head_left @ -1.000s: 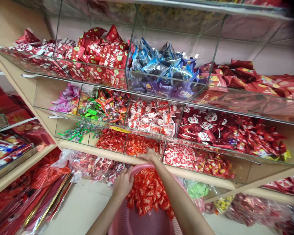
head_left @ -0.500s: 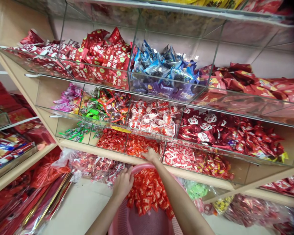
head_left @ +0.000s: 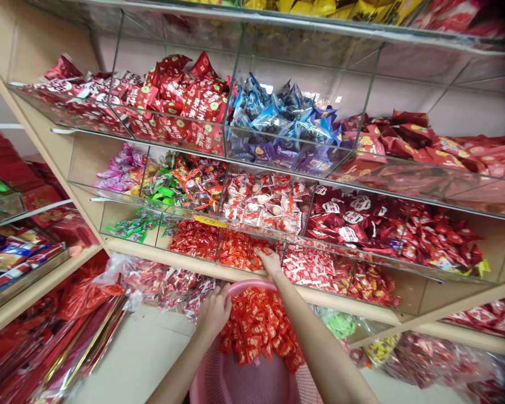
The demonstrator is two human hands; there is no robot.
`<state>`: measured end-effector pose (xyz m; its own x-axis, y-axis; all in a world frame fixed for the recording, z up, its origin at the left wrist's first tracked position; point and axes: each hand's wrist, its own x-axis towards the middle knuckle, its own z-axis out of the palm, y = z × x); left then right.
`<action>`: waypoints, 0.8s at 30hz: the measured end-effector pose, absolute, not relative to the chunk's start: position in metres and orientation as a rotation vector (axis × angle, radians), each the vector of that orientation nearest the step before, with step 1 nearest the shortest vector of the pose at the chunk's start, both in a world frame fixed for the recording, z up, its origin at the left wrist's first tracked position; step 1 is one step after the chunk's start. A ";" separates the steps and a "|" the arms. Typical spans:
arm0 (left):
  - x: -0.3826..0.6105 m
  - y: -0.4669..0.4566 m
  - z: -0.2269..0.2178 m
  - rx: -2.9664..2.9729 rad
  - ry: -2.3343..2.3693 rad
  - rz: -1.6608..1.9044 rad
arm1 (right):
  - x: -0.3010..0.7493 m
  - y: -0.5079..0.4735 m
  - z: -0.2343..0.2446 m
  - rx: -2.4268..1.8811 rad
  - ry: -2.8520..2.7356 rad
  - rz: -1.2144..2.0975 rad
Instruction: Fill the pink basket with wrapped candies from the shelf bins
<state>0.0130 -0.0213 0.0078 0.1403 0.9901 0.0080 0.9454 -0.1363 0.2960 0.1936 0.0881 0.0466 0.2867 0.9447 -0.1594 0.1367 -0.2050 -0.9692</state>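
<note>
Plainly, left hand (head_left: 214,310) on basket (head_left: 256,386), right hand (head_left: 269,262) at shelf (head_left: 172,262).
The left is clamped on the pink rim (head_left: 252,284); the right, apart from it, reaches in among orange-red sweets (head_left: 238,249), though I cannot tell whether it grips any. Red packets (head_left: 256,326) lie heaped in the basket's far end, close by the shelf.

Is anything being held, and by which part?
The left hand holds the pink basket by its rim. The right hand is at the shelf's red candies; whether it grips any cannot be told.
</note>
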 end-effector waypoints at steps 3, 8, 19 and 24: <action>0.013 -0.022 0.010 2.194 1.906 0.293 | 0.192 0.072 0.060 -1.464 -0.942 1.126; 0.012 -0.022 0.007 2.204 1.901 0.316 | 0.199 0.023 0.067 -1.240 -0.822 1.448; 0.013 -0.021 0.005 2.190 1.887 0.324 | 0.189 0.004 0.027 -1.789 -1.477 1.059; 0.012 -0.021 0.001 2.176 1.876 0.351 | 0.176 0.015 0.020 -1.937 -1.486 0.927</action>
